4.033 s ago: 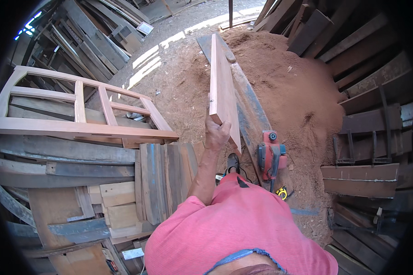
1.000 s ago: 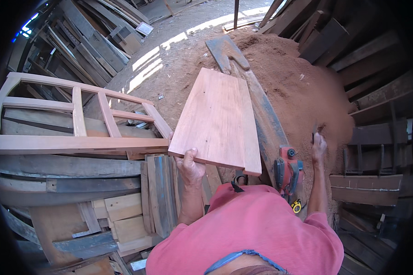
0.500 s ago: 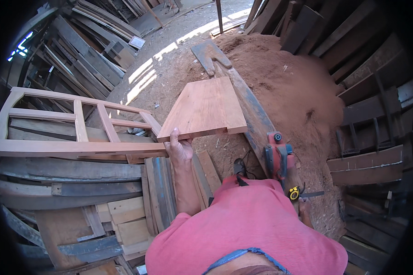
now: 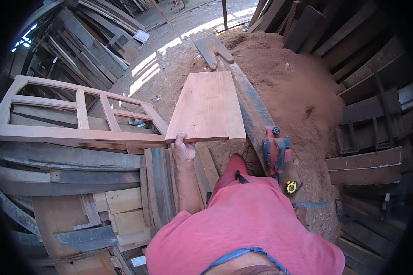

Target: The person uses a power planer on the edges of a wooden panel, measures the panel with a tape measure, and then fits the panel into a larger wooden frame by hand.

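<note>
The left hand [image 4: 183,149] pinches the near edge of one reddish wooden board [image 4: 209,107], thumb on top and fingers under it. The board stretches away from the grip, held roughly flat above the sawdust-covered ground [image 4: 303,87], its left corner just beside one pale window frame [image 4: 78,121]. The right hand is hidden, probably behind the pink shirt [image 4: 248,224]. One red power planer [image 4: 275,151] and one yellow tape measure [image 4: 291,187] lie to the right.
</note>
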`<state>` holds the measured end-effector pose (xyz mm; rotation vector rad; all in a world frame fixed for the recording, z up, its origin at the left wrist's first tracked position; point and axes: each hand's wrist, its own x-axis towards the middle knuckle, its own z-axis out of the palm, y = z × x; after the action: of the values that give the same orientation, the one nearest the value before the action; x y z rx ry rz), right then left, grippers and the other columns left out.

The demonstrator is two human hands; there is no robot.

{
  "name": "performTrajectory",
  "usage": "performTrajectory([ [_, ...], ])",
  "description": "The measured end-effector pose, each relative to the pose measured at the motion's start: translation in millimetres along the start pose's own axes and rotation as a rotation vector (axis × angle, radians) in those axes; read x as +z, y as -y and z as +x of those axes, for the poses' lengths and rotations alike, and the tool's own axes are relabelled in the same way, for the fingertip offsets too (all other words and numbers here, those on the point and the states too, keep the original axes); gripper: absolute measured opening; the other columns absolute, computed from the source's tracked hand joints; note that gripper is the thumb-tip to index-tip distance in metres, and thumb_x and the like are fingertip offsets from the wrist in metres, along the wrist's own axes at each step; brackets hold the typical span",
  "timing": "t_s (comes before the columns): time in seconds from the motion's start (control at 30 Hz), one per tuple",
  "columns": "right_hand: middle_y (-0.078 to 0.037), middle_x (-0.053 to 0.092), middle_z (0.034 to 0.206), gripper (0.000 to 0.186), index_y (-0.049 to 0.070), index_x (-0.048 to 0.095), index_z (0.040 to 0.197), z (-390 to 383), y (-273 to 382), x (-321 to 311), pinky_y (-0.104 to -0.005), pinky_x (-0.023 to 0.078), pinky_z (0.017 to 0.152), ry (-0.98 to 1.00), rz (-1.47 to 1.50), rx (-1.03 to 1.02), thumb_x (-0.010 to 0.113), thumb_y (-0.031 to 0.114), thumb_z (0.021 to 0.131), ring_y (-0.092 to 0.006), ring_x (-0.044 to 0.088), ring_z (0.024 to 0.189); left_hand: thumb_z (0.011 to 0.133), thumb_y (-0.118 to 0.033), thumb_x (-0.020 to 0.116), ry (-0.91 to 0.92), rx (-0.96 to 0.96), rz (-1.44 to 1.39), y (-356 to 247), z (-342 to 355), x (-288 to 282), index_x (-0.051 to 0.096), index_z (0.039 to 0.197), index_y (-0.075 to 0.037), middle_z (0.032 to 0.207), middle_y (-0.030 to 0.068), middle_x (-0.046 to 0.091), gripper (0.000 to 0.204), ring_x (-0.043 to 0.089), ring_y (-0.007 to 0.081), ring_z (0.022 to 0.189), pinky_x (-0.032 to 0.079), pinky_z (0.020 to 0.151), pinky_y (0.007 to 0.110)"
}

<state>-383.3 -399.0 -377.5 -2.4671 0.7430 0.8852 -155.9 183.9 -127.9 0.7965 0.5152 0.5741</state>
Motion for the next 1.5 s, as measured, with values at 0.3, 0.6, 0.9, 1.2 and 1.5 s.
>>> performTrajectory([
  [0.3, -0.031, 0.068, 0.11, 0.033, -0.004, 0.072, 0.104, 78.9, 86.2, -133.2, -0.0511, 0.052, 0.094, -0.297, -0.186, -0.005, 0.056, 0.019, 0.087, -0.0448, 0.065, 0.11, 0.083, -0.012, 0.068, -0.139, -0.125, 0.052, 6.3, 9.2, -39.3, 0.055, 0.127, -0.003, 0.118, 0.0118, 0.063, 0.046, 0.069, 0.0277, 0.099, 0.062, 0.069, 0.042],
  [0.6, -0.023, 0.071, 0.112, 0.033, -0.001, 0.068, 0.114, 36.6, 460.2, -212.3, -0.0424, 0.052, 0.093, -0.357, 0.136, -0.793, 0.059, 0.024, 0.094, -0.0367, 0.068, 0.106, 0.085, -0.002, 0.058, -0.031, -0.08, -0.044, -33.6, 101.8, -95.9, 0.05, 0.138, 0.004, 0.131, 0.0194, 0.06, 0.054, 0.059, 0.0361, 0.123, 0.047, 0.109, 0.054],
  [0.9, -0.027, 0.066, 0.124, 0.055, -0.006, 0.05, 0.139, 101.5, 684.1, -84.2, -0.0428, 0.049, 0.101, 0.002, 0.173, -0.688, 0.062, 0.027, 0.097, -0.0361, 0.065, 0.117, 0.091, -0.015, 0.069, -0.135, 0.002, 0.105, -77.0, 216.7, -129.2, 0.055, 0.132, 0.003, 0.125, 0.0148, 0.064, 0.047, 0.064, 0.0281, 0.114, 0.052, 0.099, 0.044],
  [1.2, -0.021, 0.064, 0.12, 0.058, -0.006, 0.051, 0.134, 133.9, 763.0, -13.0, -0.0418, 0.051, 0.086, 0.329, 0.5, -0.247, 0.06, 0.04, 0.099, -0.0307, 0.065, 0.096, 0.091, -0.041, 0.075, -0.249, 0.001, 0.307, -99.3, 290.4, -149.3, 0.061, 0.123, 0.001, 0.112, 0.0071, 0.066, 0.054, 0.062, 0.0167, 0.102, 0.052, 0.09, 0.032],
  [1.5, -0.027, 0.042, 0.148, 0.08, -0.001, 0.039, 0.148, 37.8, 868.8, -104.8, -0.0488, 0.032, 0.116, -0.33, -0.195, -0.972, 0.075, 0.036, 0.086, -0.0429, 0.039, 0.139, 0.091, -0.043, 0.075, -0.096, 0.141, 0.564, -118.2, 326.5, -135.3, 0.068, 0.11, 0.002, 0.097, 0.0077, 0.071, 0.049, 0.063, 0.0147, 0.09, 0.051, 0.083, 0.032],
])
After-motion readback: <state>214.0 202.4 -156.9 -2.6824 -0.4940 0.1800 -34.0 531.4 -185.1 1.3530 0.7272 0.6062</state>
